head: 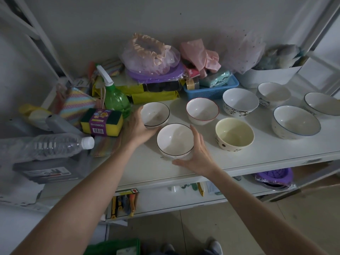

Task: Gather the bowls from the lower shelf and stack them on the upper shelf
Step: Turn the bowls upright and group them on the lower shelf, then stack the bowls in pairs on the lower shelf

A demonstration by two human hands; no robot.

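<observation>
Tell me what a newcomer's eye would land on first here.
Eight empty bowls spread across the white shelf. The left hand holds a dark-rimmed bowl, and the right hand holds another at the front. Left of them sits a green spray bottle.

Eight bowls stand on the shelf, none stacked. Beside them: one green spray bottle, one clear plastic bottle, one pack of yellow sponges, one blue basket, one white tub. Two hands reach in: the left hand and the right hand, one bowl each.
</observation>
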